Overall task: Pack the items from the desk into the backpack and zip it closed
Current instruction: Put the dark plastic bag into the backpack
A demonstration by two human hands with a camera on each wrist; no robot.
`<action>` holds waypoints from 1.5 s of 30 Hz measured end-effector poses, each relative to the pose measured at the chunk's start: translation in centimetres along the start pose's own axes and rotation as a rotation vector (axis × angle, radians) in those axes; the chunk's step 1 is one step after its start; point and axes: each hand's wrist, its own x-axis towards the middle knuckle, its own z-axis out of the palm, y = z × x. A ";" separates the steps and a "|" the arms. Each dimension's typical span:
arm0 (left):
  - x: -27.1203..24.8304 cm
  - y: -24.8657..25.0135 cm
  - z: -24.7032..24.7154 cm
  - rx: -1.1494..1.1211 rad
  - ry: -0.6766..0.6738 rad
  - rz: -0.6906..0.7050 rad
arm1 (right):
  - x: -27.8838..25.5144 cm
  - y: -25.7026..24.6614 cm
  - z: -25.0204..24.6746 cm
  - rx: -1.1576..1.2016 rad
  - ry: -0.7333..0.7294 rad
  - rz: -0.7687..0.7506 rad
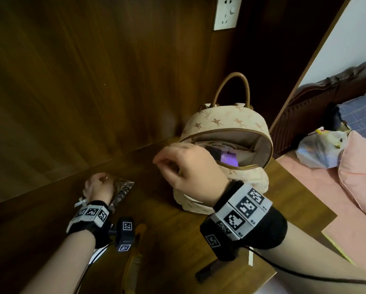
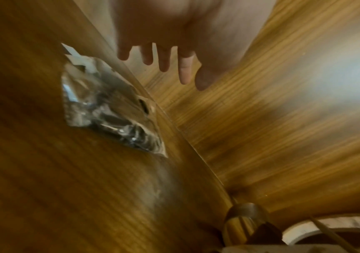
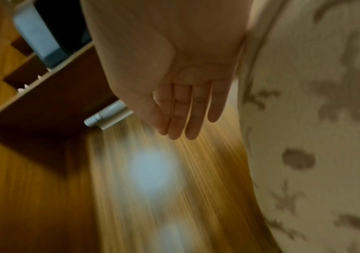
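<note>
A cream backpack (image 1: 226, 124) with a horse print stands at the desk's back right corner, its main zip open. A purple item (image 1: 230, 158) shows inside. A clear plastic packet (image 1: 123, 186) with dark contents lies flat on the wooden desk (image 1: 160, 221) near the wall. My left hand (image 1: 98, 183) hovers at the packet's left end; in the left wrist view its fingers (image 2: 164, 65) are straight and hold nothing, with the packet (image 2: 109, 111) beside them. My right hand (image 1: 169, 164) hangs empty in front of the backpack mouth, its fingers (image 3: 194, 123) relaxed beside the backpack fabric (image 3: 315, 137).
A wooden comb (image 1: 133, 251) lies near the desk's front edge, and a dark flat object (image 1: 207, 270) lies at the front right. Wood panelling with a wall socket (image 1: 225, 12) backs the desk. A bed with a pink pillow (image 1: 362, 177) and a plastic bag (image 1: 319, 151) is on the right.
</note>
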 end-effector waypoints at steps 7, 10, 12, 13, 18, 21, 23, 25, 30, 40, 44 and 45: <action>2.0 -4.3 -0.2 0.112 -0.072 -0.078 | 0.4 0.2 5.9 0.038 -0.096 0.055; 2.4 -5.6 -0.4 0.201 -0.121 -0.087 | 0.1 0.3 7.9 0.027 -0.116 0.081; 2.7 -6.0 -0.6 0.274 -0.151 -0.084 | 0.1 0.5 9.1 0.047 -0.135 0.121; 2.8 -6.1 -0.7 0.309 -0.164 -0.073 | 0.1 0.7 9.6 0.054 -0.146 0.141; 3.1 -6.2 -1.3 0.413 -0.171 0.023 | 0.3 1.9 11.7 0.067 -0.234 0.238; 3.4 -6.5 -1.4 0.380 -0.178 0.045 | 0.3 2.1 12.5 0.069 -0.295 0.282; 3.4 -6.5 -1.3 0.296 -0.173 0.062 | 0.3 2.1 12.9 0.092 -0.334 0.307; 2.8 -6.1 -1.3 0.212 -0.187 0.063 | 0.3 1.9 13.2 0.107 -0.353 0.314; 1.5 -5.1 -1.8 0.153 -0.204 0.154 | 0.1 1.3 13.4 0.095 -0.339 0.277; -0.3 0.2 -7.8 -0.440 -0.262 0.365 | 2.4 -0.5 10.2 0.192 -0.115 0.178; -3.3 4.3 -10.2 -0.552 -0.294 0.541 | 3.3 -1.1 8.0 0.311 0.035 0.134; -4.1 5.3 -10.6 -0.568 -0.292 0.569 | 3.5 -1.2 7.3 0.331 0.061 0.129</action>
